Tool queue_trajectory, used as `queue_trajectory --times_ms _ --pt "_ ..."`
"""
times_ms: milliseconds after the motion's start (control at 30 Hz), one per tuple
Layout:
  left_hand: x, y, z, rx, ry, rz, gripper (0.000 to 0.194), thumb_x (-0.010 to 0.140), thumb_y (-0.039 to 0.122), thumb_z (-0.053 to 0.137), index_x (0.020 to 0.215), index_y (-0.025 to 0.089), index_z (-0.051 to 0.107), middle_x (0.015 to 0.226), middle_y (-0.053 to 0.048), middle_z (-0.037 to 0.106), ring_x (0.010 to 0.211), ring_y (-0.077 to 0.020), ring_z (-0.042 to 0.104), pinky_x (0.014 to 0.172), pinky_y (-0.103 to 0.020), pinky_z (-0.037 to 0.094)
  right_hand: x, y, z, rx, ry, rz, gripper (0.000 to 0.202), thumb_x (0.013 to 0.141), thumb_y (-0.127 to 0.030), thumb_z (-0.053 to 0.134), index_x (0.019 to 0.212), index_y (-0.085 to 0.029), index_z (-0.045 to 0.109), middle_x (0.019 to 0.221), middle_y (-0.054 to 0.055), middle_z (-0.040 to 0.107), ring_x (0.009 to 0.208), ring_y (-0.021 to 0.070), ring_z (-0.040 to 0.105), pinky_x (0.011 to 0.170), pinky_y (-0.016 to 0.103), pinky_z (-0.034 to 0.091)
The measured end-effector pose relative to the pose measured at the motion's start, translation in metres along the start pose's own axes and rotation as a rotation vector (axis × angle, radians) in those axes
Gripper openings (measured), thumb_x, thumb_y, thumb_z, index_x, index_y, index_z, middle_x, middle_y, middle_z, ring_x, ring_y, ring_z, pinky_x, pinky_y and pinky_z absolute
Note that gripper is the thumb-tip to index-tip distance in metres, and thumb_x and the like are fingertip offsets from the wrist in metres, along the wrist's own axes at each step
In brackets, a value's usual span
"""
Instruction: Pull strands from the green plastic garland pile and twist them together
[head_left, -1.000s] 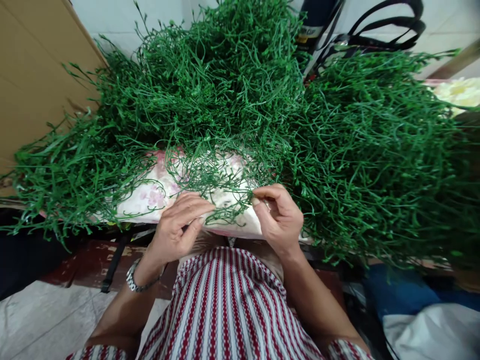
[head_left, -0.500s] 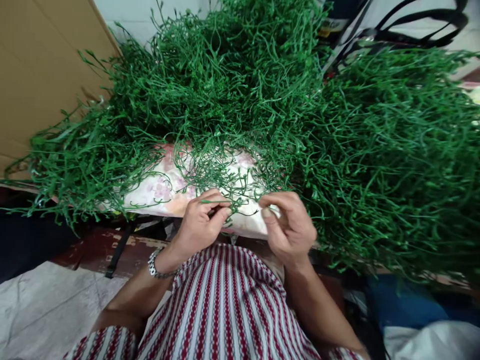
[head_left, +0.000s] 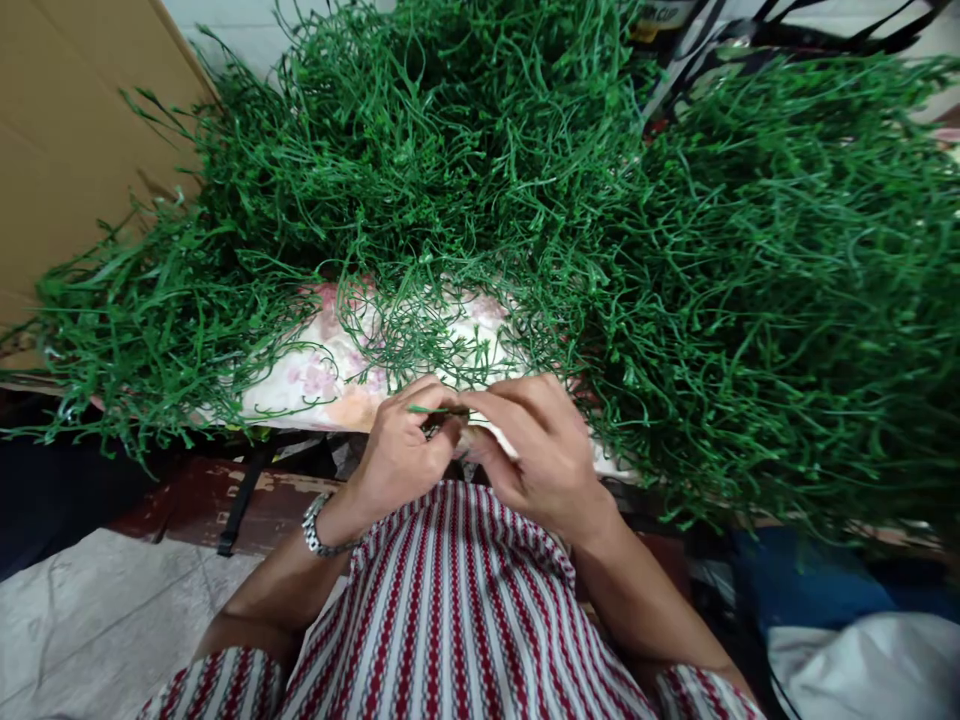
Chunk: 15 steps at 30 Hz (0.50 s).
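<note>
My left hand (head_left: 409, 440) pinches a thin green plastic-looking stem (head_left: 426, 409) between thumb and index finger, just above my lap. Against its fingertips, my right hand (head_left: 536, 450) closes on the same stem's other end; its fingers hide most of that part. Loose green stems (head_left: 465, 350) with small forked tips lie just beyond both hands on a floral cloth (head_left: 300, 385).
Large tangled heaps of the same green stems (head_left: 787, 290) spread across the back and right. A smaller heap (head_left: 165, 330) lies left beside a cardboard sheet (head_left: 82, 150). Black straps (head_left: 825, 40) show behind. Blue and white fabric (head_left: 877, 660) sits low at right.
My right hand has moved left and come together with my left hand at the stem. The left hand keeps its pinch. The view has shifted slightly.
</note>
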<state>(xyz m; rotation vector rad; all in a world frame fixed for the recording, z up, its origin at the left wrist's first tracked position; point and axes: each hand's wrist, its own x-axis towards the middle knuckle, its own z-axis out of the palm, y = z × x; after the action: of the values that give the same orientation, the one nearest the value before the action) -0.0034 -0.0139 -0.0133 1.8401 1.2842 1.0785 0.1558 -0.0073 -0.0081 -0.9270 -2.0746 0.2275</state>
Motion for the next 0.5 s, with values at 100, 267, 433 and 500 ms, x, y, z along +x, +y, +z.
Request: queue_trajectory --times_ms 100,267,433,500 --pt "-0.001 0.003 0.002 0.041 -0.021 0.010 0.015 0.070 0.004 0.048 0.063 0.016 0.049 0.063 0.001 0.045 0.063 -0.0115 0.043 0.059 -0.024 0.034 0.003 0.000 0.005 0.020 -0.048 0.027 0.014 0.084 -0.020 0.049 0.094 -0.016 0.059 0.084 0.007 0.057 0.077 0.0169 0.052 0.068 0.033 0.045" --pt "0.001 0.002 -0.001 -0.150 -0.030 -0.067 0.011 0.071 0.006 0.051 0.068 0.016 0.055 0.066 0.001 0.048 0.063 -0.0111 0.045 0.056 -0.023 0.033 -0.007 0.007 0.009 0.147 -0.018 -0.047 0.010 0.081 -0.012 0.050 0.087 -0.017 0.057 0.087 0.007 0.057 0.079 0.0153 0.053 0.069 0.031 0.046" --pt "0.004 -0.005 -0.001 -0.485 0.109 -0.126 0.006 0.070 0.014 0.061 0.066 0.017 0.057 0.066 0.000 0.049 0.064 -0.0114 0.046 0.056 -0.023 0.036 -0.017 0.010 0.012 0.092 0.067 -0.090 0.015 0.079 -0.015 0.053 0.091 -0.019 0.060 0.104 0.009 0.056 0.094 0.0201 0.054 0.075 0.036 0.046" --pt "0.005 -0.006 0.000 -0.516 0.115 -0.112 0.006 0.070 0.014 0.062 0.066 0.017 0.058 0.067 0.000 0.051 0.065 -0.0117 0.047 0.058 -0.023 0.038 -0.016 0.009 0.011 0.139 0.057 -0.062 0.014 0.080 -0.017 0.052 0.091 -0.018 0.060 0.104 0.010 0.057 0.094 0.0201 0.055 0.076 0.036 0.047"
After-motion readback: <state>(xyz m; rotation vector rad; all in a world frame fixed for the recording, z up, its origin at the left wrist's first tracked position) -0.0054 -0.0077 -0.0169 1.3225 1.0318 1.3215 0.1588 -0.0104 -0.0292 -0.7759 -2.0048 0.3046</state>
